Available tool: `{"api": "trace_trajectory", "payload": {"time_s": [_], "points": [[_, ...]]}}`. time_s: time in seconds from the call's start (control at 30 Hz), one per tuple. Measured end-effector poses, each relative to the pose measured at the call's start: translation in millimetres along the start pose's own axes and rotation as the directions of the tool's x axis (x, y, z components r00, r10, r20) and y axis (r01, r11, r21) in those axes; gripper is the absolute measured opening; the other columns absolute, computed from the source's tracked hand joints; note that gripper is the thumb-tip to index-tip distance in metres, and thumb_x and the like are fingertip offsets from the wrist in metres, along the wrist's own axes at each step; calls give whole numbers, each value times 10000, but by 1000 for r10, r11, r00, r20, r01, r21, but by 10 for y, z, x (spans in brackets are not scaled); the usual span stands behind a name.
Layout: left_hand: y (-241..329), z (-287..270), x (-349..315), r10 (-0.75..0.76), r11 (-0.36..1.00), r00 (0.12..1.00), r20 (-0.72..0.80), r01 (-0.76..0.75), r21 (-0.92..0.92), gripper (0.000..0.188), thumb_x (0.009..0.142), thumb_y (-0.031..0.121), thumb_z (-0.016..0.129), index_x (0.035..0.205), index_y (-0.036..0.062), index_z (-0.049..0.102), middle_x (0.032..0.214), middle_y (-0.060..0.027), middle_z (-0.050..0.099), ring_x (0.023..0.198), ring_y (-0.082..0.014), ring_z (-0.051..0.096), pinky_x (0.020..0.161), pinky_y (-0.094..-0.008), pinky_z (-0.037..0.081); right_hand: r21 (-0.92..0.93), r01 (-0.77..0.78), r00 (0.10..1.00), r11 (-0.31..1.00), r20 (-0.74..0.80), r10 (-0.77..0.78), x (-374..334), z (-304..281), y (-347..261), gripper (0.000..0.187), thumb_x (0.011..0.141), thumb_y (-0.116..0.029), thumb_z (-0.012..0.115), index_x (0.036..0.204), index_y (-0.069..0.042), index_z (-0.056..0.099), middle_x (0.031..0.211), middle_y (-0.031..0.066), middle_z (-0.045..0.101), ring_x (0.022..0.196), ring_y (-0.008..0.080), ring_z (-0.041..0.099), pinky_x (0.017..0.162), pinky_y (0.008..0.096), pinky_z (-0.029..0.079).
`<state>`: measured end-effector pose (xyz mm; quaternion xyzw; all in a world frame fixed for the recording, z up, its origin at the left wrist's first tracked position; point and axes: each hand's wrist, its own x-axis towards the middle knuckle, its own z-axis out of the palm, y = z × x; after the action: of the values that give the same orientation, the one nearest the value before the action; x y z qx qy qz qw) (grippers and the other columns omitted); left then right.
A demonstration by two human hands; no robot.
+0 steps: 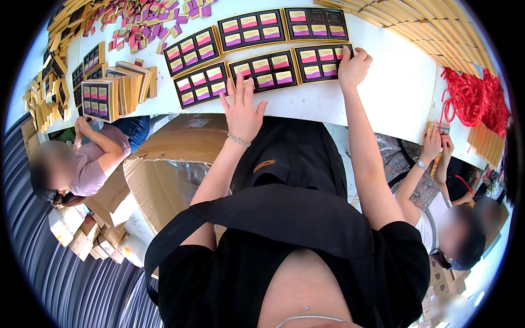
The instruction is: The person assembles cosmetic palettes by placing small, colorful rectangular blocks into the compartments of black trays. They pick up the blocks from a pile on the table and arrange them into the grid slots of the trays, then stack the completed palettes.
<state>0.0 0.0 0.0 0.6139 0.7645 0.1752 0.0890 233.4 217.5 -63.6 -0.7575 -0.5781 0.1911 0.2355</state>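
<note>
Black trays with gold edges lie in two rows on the white table, holding small pink and purple wrapped pieces. My left hand (243,112) is open, its fingers spread over the near left tray's (210,79) right edge and the left end of the near middle tray (272,71). At the right end of the near right tray (319,62), my right hand (354,70) has its fingers curled in. Whatever is between those fingertips is hidden, and so are some of that tray's compartments. In the far row, the right tray (306,37) shows two bare compartments.
Loose pink and purple pieces (147,24) are heaped at the far left. Stacked filled boxes (98,101) stand left, gold-edged boxes (415,24) far right, red ribbons (476,101) right. An open carton (158,186) sits below the table. Two people work at either side.
</note>
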Motion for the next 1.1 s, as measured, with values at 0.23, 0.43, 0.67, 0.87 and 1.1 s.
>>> {"api": "trace_trajectory", "payload": {"time_s": [0.23, 0.43, 0.67, 0.87, 1.1], "points": [[-60, -20, 748, -34, 998, 984, -174, 26, -48, 681, 902, 340, 659, 1440, 27, 384, 1537, -187, 334, 1443, -393, 259, 1106, -659, 175, -402, 689, 713, 602, 227, -664, -223, -270, 136, 609, 932, -369, 550, 1437, -51, 428, 1577, 78, 298, 1452, 275, 278, 1149, 567, 203], [-1428, -186, 2095, -323, 945, 942, -93, 326, 16, 460, 939, 236, 558, 1379, 117, 494, 1510, -96, 411, 1420, -305, 334, 1100, -633, 267, -417, 696, 716, 584, 466, -521, -344, -330, 27, 742, 951, -447, 487, 1527, -40, 256, 1610, 111, 209, 1503, 254, 137, 1185, 567, 32], [-2789, -124, 3222, -342, 932, 893, -291, 361, 13, 395, 868, 108, 568, 1261, 111, 608, 1374, -76, 560, 1335, -254, 452, 1079, -574, 326, -386, 690, 716, 612, 483, -503, -362, -284, -63, 748, 924, -336, 507, 1536, -27, 206, 1610, 147, 189, 1502, 293, 131, 1185, 562, 22], [-3126, -122, 3223, -308, 933, 931, -198, 336, 131, 396, 850, 395, 668, 1213, 237, 661, 1404, -33, 525, 1345, -178, 423, 1063, -546, 324, -195, 690, 724, 697, 186, -665, -379, -284, -29, 537, 1002, -257, 377, 1462, 19, 354, 1533, 196, 348, 1443, 373, 278, 1184, 519, 147], [-2604, -226, 3271, -547, 836, 829, -116, 547, -35, 543, 848, 437, 660, 1309, 157, 591, 1540, -51, 358, 1422, -237, 306, 1103, -646, 224, -299, 702, 712, 646, 313, -628, -392, -189, 85, 592, 993, -293, 378, 1488, 25, 311, 1553, 222, 296, 1457, 372, 246, 1190, 513, 119]]}}
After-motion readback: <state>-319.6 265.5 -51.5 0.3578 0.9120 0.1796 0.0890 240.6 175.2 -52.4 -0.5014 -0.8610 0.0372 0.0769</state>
